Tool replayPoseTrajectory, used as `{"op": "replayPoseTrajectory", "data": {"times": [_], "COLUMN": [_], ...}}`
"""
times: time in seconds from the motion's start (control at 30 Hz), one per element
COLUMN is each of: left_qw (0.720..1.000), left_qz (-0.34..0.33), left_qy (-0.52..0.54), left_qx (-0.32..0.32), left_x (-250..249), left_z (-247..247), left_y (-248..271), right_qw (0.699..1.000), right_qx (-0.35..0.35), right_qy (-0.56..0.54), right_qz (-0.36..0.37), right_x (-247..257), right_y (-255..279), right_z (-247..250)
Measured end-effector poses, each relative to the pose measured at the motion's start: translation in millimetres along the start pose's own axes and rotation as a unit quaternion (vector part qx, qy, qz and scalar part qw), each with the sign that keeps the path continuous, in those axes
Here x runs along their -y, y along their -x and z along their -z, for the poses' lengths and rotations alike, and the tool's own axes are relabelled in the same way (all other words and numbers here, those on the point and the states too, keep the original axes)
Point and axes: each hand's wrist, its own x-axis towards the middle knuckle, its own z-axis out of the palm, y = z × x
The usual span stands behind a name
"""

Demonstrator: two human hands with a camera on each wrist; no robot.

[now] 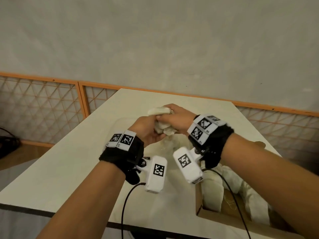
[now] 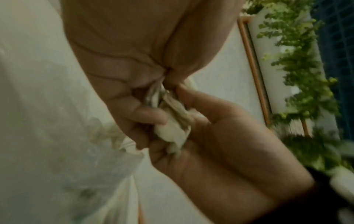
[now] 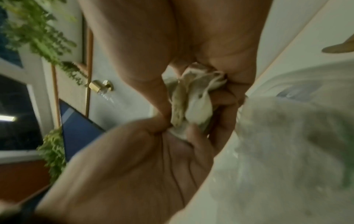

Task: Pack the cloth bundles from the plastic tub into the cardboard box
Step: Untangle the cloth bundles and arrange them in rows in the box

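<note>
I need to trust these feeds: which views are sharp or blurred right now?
Head view: fairly sharp on both hands and the cloth bundle, edges bent by the wide lens. Left wrist view: dim, soft, background smeared. Right wrist view: blurred throughout, the tub a hazy mass.

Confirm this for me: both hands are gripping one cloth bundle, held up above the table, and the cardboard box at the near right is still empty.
Wrong on one count: the cardboard box is not empty. The head view shows pale cloth bundles already lying in it. The rest holds: the left hand and right hand both grip one cloth bundle above the table.
</note>
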Motion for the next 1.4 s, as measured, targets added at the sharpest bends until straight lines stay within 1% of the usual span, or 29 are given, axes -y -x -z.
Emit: {"op": "replayPoseTrajectory", "data": {"times": [0.07,0.13,0.2,0.23,0.27,0.33,0.4,0.47,0.53,0.6,0.7,0.73,0.8,0.87,0.9,0.93,0.97,1.0,1.03,1.07,1.1,1.13,1.17,1.2,1.23,1.27,1.3,1.33,1.4], "left_qw": [0.995,0.985,0.979,0.979,0.981,0.984,0.987,0.99,0.99,0.992,0.993,0.993,0.993,0.993,0.992,0.982,0.961,0.935,0.918,0.913,0.92,0.937,0.961,0.981,0.992,0.992,0.986,0.979,0.974], "left_qz": [0.044,0.076,0.088,0.09,0.093,0.095,0.096,0.083,0.069,0.06,0.048,0.045,0.03,-0.007,-0.037,-0.079,-0.139,-0.207,-0.263,-0.298,-0.308,-0.291,-0.249,-0.188,-0.115,-0.042,0.017,0.058,0.098], "left_qy": [0.082,0.144,0.156,0.149,0.136,0.117,0.11,0.115,0.119,0.104,0.095,0.093,0.09,0.064,0.011,-0.066,-0.14,-0.183,-0.19,-0.172,-0.139,-0.096,-0.048,0.004,0.053,0.088,0.11,0.122,0.127], "left_qx": [0.027,0.065,0.097,0.106,0.106,0.097,0.064,0.024,0.0,-0.023,-0.054,-0.062,-0.077,-0.1,-0.123,-0.156,-0.195,-0.221,-0.226,-0.219,-0.199,-0.166,-0.113,-0.046,0.023,0.081,0.125,0.15,0.159], "left_x": [-4,-7,-7,-7,-6,-6,-5,-3,0,3,8,10,12,11,10,9,8,8,8,9,11,15,21,29,38,49,60,71,93], "left_z": [2,8,13,14,15,14,15,17,19,18,14,12,10,5,1,-2,-4,-9,-19,-32,-47,-63,-80,-99,-117,-132,-140,-147,-157], "left_y": [2,1,2,3,3,3,1,-3,-6,-8,-7,-6,-4,1,2,1,0,0,6,13,20,25,31,37,43,49,51,52,53], "right_qw": [0.997,0.988,0.98,0.981,0.985,0.993,0.991,0.972,0.948,0.941,0.953,0.954,0.947,0.938,0.934,0.927,0.919,0.911,0.903,0.894,0.885,0.876,0.869,0.864,0.861,0.856,0.852,0.848,0.84], "right_qx": [-0.028,-0.031,-0.041,-0.05,-0.064,-0.1,-0.117,-0.075,-0.041,-0.041,-0.054,-0.059,-0.081,-0.114,-0.134,-0.152,-0.167,-0.177,-0.189,-0.204,-0.216,-0.225,-0.226,-0.224,-0.219,-0.217,-0.219,-0.222,-0.214], "right_qy": [0.068,0.152,0.191,0.18,0.152,0.059,-0.059,-0.223,-0.316,-0.337,-0.298,-0.291,-0.309,-0.326,-0.332,-0.342,-0.356,-0.371,-0.385,-0.398,-0.412,-0.427,-0.44,-0.451,-0.46,-0.469,-0.475,-0.481,-0.498], "right_qz": [0.001,0.014,0.044,0.054,0.054,0.031,-0.012,-0.028,-0.021,-0.008,0.026,0.029,0.019,-0.002,-0.014,-0.025,-0.031,-0.032,-0.031,-0.029,-0.026,-0.021,-0.015,-0.011,-0.01,-0.011,-0.018,-0.023,-0.022], "right_x": [-6,-5,-5,-5,-7,-13,-18,-16,-12,-13,-27,-36,-55,-76,-89,-100,-110,-119,-127,-135,-141,-147,-151,-155,-159,-162,-163,-165,-168], "right_y": [-8,-6,-6,-3,-4,-5,-2,7,25,47,89,103,133,164,178,192,204,215,223,229,232,233,232,230,229,228,226,225,224], "right_z": [-11,-18,-18,-17,-14,-5,8,23,38,49,61,66,76,84,88,91,93,95,95,93,90,86,81,77,74,73,72,72,74]}}
